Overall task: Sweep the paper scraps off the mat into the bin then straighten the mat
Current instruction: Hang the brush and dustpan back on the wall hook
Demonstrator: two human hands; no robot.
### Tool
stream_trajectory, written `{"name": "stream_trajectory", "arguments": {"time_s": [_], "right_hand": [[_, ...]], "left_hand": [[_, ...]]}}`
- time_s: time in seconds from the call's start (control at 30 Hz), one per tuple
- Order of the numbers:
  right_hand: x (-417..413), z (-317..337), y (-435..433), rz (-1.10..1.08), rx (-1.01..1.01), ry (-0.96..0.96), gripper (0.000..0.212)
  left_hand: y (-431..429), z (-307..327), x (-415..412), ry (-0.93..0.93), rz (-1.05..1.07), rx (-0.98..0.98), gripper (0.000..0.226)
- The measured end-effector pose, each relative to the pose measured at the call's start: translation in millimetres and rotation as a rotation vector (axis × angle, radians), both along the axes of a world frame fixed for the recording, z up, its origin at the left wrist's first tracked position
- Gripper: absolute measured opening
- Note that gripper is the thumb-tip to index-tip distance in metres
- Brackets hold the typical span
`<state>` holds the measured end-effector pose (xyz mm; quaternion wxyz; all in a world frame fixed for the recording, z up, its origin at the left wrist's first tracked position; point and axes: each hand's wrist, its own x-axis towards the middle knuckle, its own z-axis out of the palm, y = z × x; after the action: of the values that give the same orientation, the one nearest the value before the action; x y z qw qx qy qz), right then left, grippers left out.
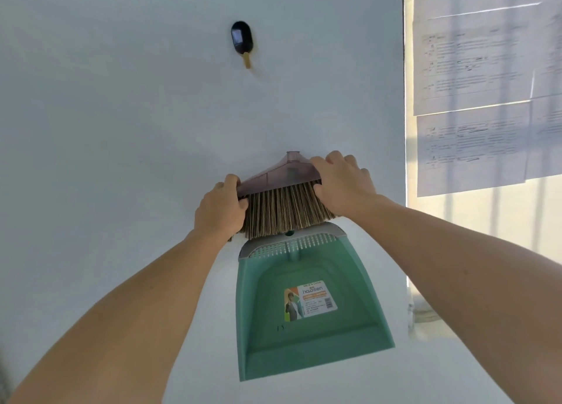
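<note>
Broom (284, 201) above the dustpan (307, 315): left hand (220, 210) and right hand (343, 181) each curl round an end; light, soft bristles (282, 221), so grip the stiff cap (278, 175).

Dustpan (304, 336) top hidden behind broom head (281, 200); wall sheets (486, 99) cut off right, print unreadable.

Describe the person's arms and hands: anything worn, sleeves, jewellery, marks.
Both the left hand and the right hand are bare, with no gloves. The forearms are uncovered as far as the frame's edges, so no sleeves show. No watch, bracelet or ring is visible on the sides facing the camera. The fingers carry no tape or markings.
</note>
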<state>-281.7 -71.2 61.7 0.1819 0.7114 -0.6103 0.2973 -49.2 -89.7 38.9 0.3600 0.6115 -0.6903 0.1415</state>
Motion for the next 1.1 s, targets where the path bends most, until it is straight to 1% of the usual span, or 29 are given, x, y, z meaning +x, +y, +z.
{"name": "stream_trajectory", "arguments": {"time_s": [0.17,0.27,0.43,0.6,0.73,0.97,1.1], "right_hand": [[3.1,-15.2,-0.4,0.041,0.019,-0.052,0.050],[4.9,-16.5,0.8,0.031,0.027,-0.053,0.055],[9.6,-20.5,-0.3,-0.001,0.047,-0.069,0.055],[11.3,-23.7,-1.2,0.004,0.037,-0.077,0.058],[11.7,-24.7,0.9,-0.031,0.041,-0.122,0.061],[10.3,-27.8,2.4,0.003,0.063,-0.177,0.061],[8.4,-30.4,2.5,0.031,0.073,-0.205,0.064]], "left_hand": [[-2.6,-4.3,-0.9,-0.014,0.006,0.028,0.034],[-5.3,-8.1,3.5,-0.051,0.000,0.025,0.041],[-7.6,-17.0,13.7,-0.129,-0.022,0.029,0.052],[-4.9,-17.7,16.2,-0.081,-0.058,0.026,0.059],[-3.0,-15.6,15.2,-0.066,-0.062,0.049,0.057],[3.2,-17.1,12.2,-0.030,-0.028,0.071,0.058],[8.7,-17.2,11.8,0.027,0.029,0.069,0.059]]}}
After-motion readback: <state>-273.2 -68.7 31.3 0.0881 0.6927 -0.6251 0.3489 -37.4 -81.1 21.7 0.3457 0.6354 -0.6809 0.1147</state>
